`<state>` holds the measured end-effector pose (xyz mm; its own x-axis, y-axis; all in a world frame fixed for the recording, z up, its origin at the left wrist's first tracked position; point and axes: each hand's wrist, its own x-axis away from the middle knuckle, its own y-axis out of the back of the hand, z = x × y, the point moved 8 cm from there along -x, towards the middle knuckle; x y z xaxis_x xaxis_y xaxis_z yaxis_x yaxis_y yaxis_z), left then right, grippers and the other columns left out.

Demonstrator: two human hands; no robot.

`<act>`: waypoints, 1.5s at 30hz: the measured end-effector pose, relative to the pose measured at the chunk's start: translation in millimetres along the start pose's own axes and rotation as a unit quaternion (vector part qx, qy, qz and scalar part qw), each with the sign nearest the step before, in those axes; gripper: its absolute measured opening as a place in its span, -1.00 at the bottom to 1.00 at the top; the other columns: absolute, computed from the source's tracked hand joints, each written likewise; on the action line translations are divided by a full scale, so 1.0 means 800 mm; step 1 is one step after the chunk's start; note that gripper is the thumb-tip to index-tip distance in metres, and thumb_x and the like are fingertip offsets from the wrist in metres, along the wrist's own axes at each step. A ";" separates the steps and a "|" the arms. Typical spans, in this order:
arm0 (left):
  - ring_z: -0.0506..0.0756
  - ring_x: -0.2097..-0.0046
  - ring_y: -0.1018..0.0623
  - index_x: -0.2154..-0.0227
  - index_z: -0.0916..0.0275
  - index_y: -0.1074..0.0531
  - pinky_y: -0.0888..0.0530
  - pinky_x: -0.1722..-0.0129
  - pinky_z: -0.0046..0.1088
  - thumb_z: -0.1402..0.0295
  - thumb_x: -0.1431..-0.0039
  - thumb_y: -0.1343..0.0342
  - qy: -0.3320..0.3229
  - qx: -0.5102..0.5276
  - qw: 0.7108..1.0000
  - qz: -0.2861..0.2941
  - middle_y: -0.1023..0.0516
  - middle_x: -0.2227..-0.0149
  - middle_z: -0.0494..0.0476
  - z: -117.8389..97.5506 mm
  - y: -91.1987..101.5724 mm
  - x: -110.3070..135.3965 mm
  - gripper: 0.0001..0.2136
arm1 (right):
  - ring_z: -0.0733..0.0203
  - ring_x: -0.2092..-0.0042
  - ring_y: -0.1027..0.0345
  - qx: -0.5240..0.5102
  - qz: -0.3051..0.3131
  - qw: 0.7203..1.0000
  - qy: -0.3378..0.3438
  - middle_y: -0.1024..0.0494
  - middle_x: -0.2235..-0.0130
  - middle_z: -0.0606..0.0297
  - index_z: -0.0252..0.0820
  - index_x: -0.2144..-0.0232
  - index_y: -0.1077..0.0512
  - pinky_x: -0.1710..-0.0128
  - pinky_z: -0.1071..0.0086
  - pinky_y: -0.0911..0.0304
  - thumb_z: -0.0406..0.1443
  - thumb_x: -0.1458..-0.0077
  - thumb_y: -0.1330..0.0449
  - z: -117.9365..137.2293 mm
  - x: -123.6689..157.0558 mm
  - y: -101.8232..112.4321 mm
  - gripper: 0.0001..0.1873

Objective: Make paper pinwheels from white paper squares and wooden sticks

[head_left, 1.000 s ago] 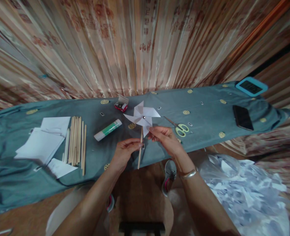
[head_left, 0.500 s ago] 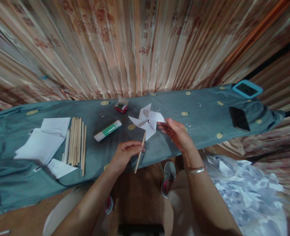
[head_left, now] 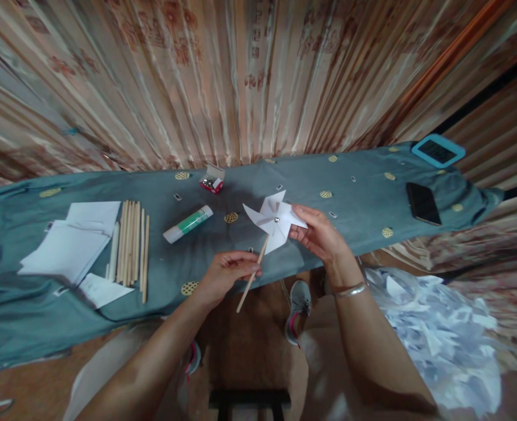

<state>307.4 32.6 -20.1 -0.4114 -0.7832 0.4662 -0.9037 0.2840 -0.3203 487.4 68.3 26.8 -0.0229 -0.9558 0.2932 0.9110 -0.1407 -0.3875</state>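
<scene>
A white paper pinwheel with a shiny pin at its centre is held above the front edge of the table. Its wooden stick slants down to the left, pinched between the thumb and fingers of my left hand. My right hand grips the pinwheel's right blade, thumb on top and fingers beneath. Left of the pinwheel lie a green and white glue stick and a small open red box of metal pins.
Stacked white paper and a row of wooden sticks lie on the green cloth at left. A phone and a blue-framed timer rest at right. A bag of paper scraps stands on the floor, a black stool below.
The pinwheel has moved slightly right and turned a little, its stick leaning more. My right hand has closed further over the right blade. The view has shifted slightly.
</scene>
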 end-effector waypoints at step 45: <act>0.01 0.46 -0.54 0.49 0.26 -0.63 -0.45 0.44 -0.53 0.27 0.32 -0.44 -0.010 0.000 1.000 0.023 -0.60 0.52 0.11 0.006 -0.002 -0.004 -0.74 | 0.48 0.58 -0.30 0.069 -0.003 0.997 0.023 -0.55 0.56 0.41 -0.16 0.49 -0.60 0.61 0.63 -0.28 -0.14 0.31 -0.48 -0.004 0.004 -0.013 -0.71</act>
<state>310.6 32.0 -24.6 -0.4501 -0.7804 0.4340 -0.8839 0.3205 -0.3405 476.9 65.9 28.9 -0.0437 -0.9663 0.2537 0.9587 -0.1119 -0.2613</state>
